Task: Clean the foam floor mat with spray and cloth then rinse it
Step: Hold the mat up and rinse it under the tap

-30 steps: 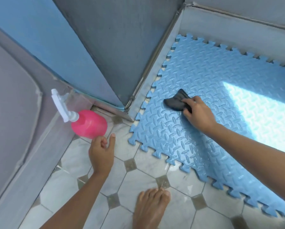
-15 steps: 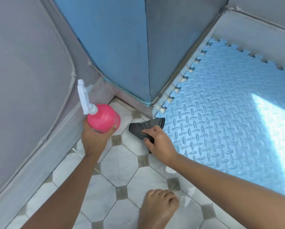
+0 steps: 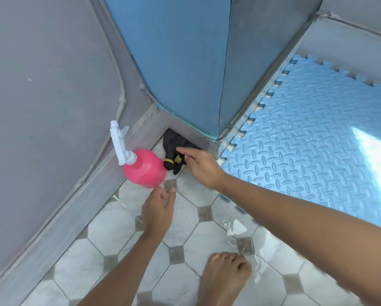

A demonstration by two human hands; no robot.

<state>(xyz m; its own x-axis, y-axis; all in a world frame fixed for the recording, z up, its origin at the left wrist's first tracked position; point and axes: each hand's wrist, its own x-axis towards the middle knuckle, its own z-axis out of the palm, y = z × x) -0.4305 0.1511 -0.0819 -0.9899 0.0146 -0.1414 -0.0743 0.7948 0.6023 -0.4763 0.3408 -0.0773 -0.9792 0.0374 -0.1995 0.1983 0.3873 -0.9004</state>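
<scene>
left grip [image 3: 159, 209] hangs slack and empty just short of round pink plastic spray bottle [image 3: 145, 168]; right grip [image 3: 203, 167], fingers straight, touches crumpled black cloth [image 3: 174, 149], blue foam floor mat [image 3: 306, 140] off its right side.

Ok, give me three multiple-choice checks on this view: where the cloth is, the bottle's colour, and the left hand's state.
1. The cloth lies: A on the tiles in the corner, off the foam mat; B on the foam mat; C hung on a hook.
2. The spray bottle body is: A green; B pink; C white.
3. The left hand is: A gripping the bottle; B pinching the cloth; C open, holding nothing.
Answers: A, bunched on tile beside the bottle; B, pink under a white trigger; C, fingers relaxed, short of the bottle.
</scene>
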